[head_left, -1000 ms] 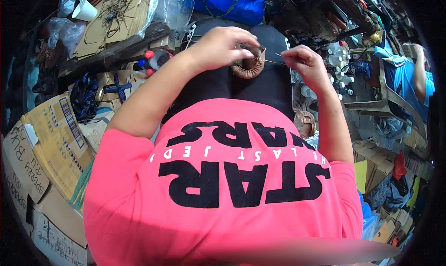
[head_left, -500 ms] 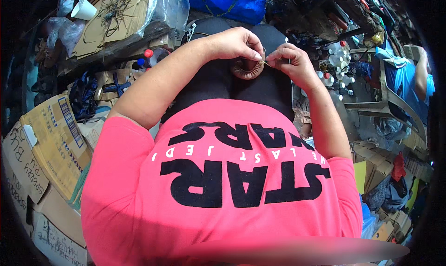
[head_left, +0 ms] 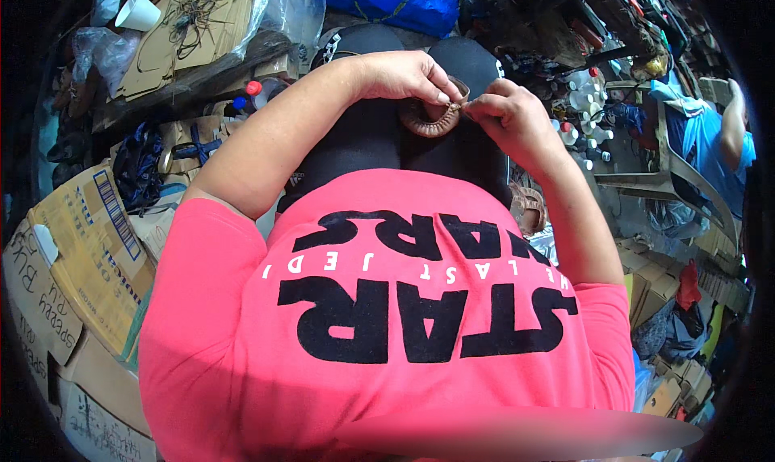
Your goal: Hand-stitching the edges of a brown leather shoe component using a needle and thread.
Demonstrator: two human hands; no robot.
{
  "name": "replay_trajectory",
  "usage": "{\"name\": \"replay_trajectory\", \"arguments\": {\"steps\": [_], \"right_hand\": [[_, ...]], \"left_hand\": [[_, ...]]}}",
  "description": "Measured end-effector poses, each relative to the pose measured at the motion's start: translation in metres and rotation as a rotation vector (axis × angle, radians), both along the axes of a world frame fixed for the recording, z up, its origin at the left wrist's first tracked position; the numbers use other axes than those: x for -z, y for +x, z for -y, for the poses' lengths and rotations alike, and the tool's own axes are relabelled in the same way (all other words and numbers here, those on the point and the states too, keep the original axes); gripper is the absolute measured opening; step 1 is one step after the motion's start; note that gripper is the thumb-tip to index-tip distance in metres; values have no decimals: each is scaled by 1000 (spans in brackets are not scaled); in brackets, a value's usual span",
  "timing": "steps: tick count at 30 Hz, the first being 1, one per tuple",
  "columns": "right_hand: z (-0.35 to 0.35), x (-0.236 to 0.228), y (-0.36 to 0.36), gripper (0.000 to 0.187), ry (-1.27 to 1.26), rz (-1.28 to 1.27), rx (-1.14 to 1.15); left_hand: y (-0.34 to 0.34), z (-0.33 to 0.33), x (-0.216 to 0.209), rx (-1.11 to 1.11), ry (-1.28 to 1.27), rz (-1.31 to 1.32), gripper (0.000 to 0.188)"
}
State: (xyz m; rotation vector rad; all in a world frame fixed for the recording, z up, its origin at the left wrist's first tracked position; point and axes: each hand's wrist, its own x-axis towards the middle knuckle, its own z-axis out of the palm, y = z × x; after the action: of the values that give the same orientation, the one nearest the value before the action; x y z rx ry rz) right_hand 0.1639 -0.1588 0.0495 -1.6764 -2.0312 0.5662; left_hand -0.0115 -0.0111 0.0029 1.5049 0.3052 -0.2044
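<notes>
The bare left hand [head_left: 420,77] pinches the rim of a brown, ring-shaped, ridged leather-like piece [head_left: 428,128] above black cloth trousers [head_left: 363,143]; fingertips of the bare right hand [head_left: 513,119] crowd that edge (whether closed on anything, I cannot tell). Should those 2 hands pull unevenly, the piece could twist loose and drop.

Wooden bench: the dark plank [head_left: 206,78] is covered by flat cardboard sheets [head_left: 153,58], on which a tangle of thin strands [head_left: 194,26] is laid.
Grey floor [head_left: 609,228], right: it is crowded with white-capped bottles [head_left: 597,135].
Lap: the black trousers [head_left: 355,131] are overlapped by a brown pleated ring [head_left: 430,128]; whether it is supported there cannot be told.
</notes>
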Motion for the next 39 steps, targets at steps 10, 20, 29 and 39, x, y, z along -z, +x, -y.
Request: {"name": "replay_trajectory", "arguments": {"steps": [10, 20, 29, 39], "right_hand": [[-32, -16, -2, 19, -190, 303, -254], [-28, 12, -2, 16, -206, 23, -148], [-3, 31, 32, 18, -371, -506, 132], [-10, 72, 30, 26, 97, -1299, 674]], "left_hand": [[6, -5, -1, 140, 162, 113, 34], [9, -2, 3, -176, 230, 84, 30], [-51, 29, -27, -336, 927, 97, 26], [-43, 15, -27, -841, 156, 389, 31]]}}
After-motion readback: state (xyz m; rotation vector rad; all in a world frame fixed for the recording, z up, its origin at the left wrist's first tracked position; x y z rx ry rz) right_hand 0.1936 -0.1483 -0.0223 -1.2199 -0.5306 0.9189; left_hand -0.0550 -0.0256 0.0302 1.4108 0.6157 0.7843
